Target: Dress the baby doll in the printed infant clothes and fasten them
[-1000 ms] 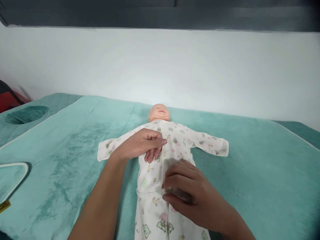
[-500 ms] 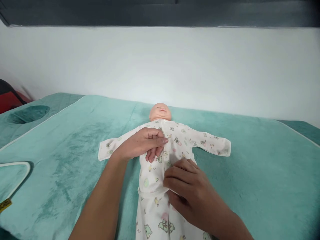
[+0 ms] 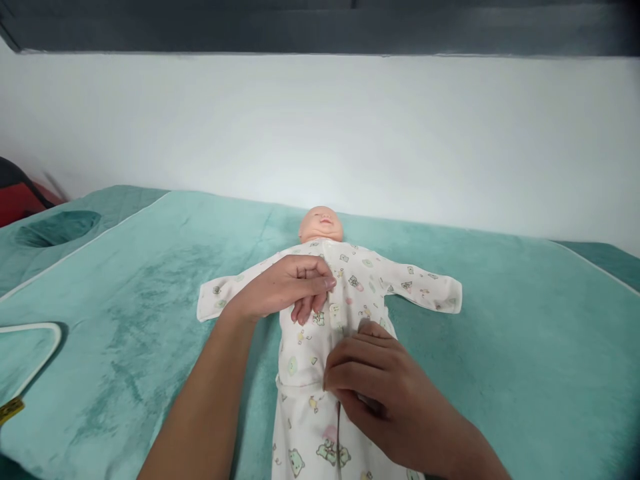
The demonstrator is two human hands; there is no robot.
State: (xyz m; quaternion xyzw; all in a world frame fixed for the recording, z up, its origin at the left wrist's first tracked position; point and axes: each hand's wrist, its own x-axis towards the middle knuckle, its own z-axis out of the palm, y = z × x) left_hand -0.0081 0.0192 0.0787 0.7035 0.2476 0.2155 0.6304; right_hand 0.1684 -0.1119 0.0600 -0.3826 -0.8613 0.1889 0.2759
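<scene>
A baby doll (image 3: pixel 321 223) lies on its back on a teal towel (image 3: pixel 150 320), dressed in a white printed garment (image 3: pixel 350 280) with sleeves spread to both sides. My left hand (image 3: pixel 285 288) rests on the doll's chest, fingers curled and pinching the garment's front edge. My right hand (image 3: pixel 370 380) lies lower, at the doll's waist, its fingers bent and pressed onto the cloth by the front opening. What lies under those fingers is hidden.
A white wall (image 3: pixel 320 133) rises behind the padded table. A round face hole (image 3: pixel 53 228) sits at the far left, with a red and black object (image 3: pixel 17 193) beyond it. A teal white-edged cloth (image 3: pixel 25 353) lies at the left edge.
My right hand has shifted slightly over the doll's waist, up and then back down a little. My left hand has stayed on the chest.
</scene>
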